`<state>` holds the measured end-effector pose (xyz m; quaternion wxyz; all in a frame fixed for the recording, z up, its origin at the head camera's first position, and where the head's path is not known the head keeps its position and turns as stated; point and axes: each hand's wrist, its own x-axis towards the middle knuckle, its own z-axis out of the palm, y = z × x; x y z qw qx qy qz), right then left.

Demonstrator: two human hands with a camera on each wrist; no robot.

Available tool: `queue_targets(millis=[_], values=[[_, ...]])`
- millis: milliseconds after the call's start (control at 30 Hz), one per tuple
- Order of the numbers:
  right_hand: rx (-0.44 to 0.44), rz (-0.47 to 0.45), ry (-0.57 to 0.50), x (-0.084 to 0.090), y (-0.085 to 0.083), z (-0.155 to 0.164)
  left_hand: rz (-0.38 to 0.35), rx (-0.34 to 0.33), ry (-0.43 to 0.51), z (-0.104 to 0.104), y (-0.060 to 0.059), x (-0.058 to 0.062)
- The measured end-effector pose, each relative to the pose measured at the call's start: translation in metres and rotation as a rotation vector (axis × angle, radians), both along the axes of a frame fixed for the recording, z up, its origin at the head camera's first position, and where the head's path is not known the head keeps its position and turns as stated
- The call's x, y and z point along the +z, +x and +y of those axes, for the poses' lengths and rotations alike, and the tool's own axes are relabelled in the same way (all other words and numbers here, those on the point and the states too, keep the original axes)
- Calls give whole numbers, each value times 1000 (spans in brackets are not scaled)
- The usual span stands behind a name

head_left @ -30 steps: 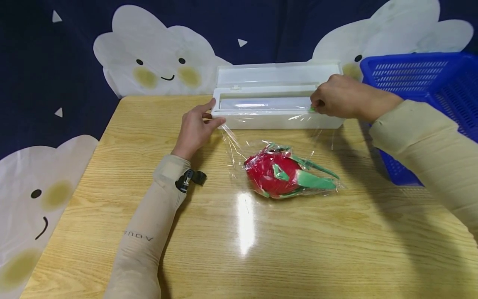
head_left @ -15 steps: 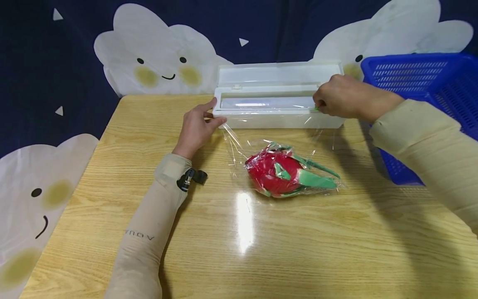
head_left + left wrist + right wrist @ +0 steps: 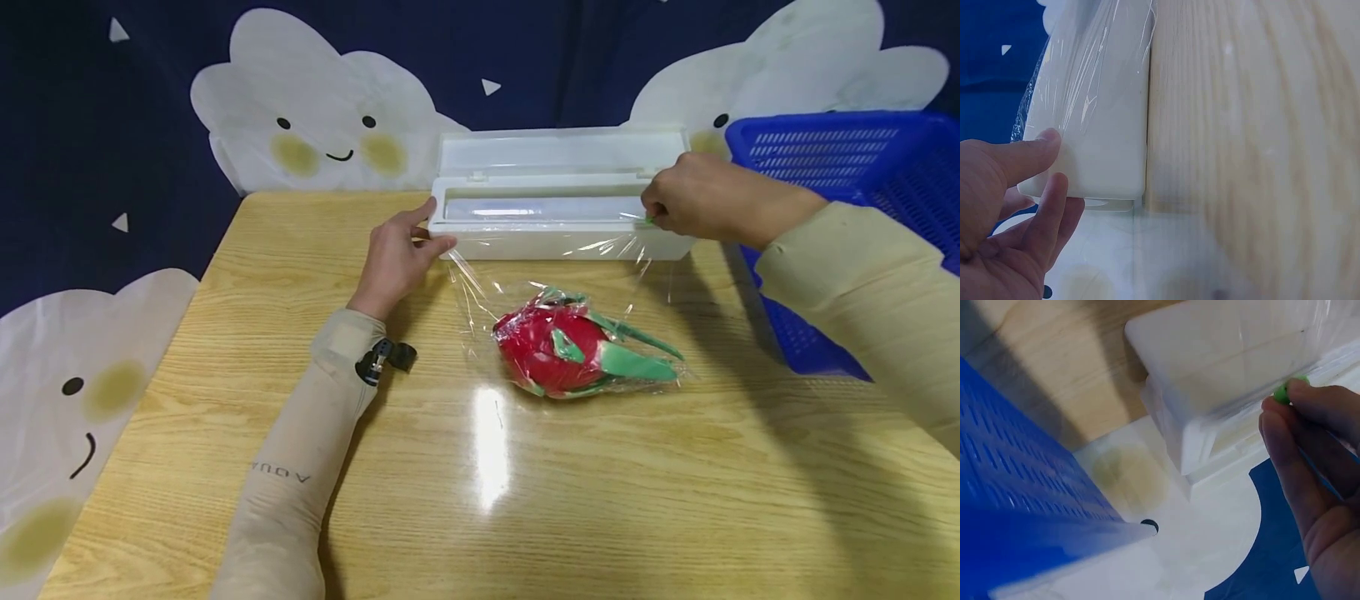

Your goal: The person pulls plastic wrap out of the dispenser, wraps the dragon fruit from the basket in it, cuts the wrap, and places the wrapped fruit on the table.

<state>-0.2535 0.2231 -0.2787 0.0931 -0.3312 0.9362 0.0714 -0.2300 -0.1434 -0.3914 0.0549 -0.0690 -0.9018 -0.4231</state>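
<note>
A white cling film dispenser [image 3: 562, 246] lies at the table's back with its lid raised, the film roll [image 3: 536, 208] showing inside. My left hand [image 3: 397, 258] holds the dispenser's left end, thumb [image 3: 1044, 147] on the front wall and fingers around the end. Near the other end, my right hand [image 3: 701, 196] pinches a small green slide cutter [image 3: 1282, 394] at the front edge. Clear cling film [image 3: 476, 300] runs from that edge down toward me and covers a red dragon fruit [image 3: 551, 350] with green leaf-like scales, lying on its side.
A blue slotted plastic basket [image 3: 813, 150] stands to the right of the dispenser, partly behind my right forearm. Behind the wooden table [image 3: 600, 500] hangs a dark blue cloth with white smiling clouds [image 3: 330, 92].
My right hand has slid a little to the right along the dispenser's front edge with the green slide cutter. My left hand, the dispenser and the dragon fruit stay in place.
</note>
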Motion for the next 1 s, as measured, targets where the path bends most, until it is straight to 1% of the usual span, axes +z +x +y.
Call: queue_targets(millis=[267,500,633,800,867,1000], values=[[-8,-2,-10,1,-2,0,3,6,1,-1,-1,-3],[-48,-1,46,3,-3,9,1,8,4,-3,0,-1],[-72,-9,30,3,-4,9,-13,11,4,-3,0,0],[-80,13,32,3,-4,6,-20,9,9,-2,0,-2],[-93,13,48,3,-3,5,-14,6,8,-2,0,-2],[-147,-26,94,3,-3,5,-9,-3,8,0,-1,-1]])
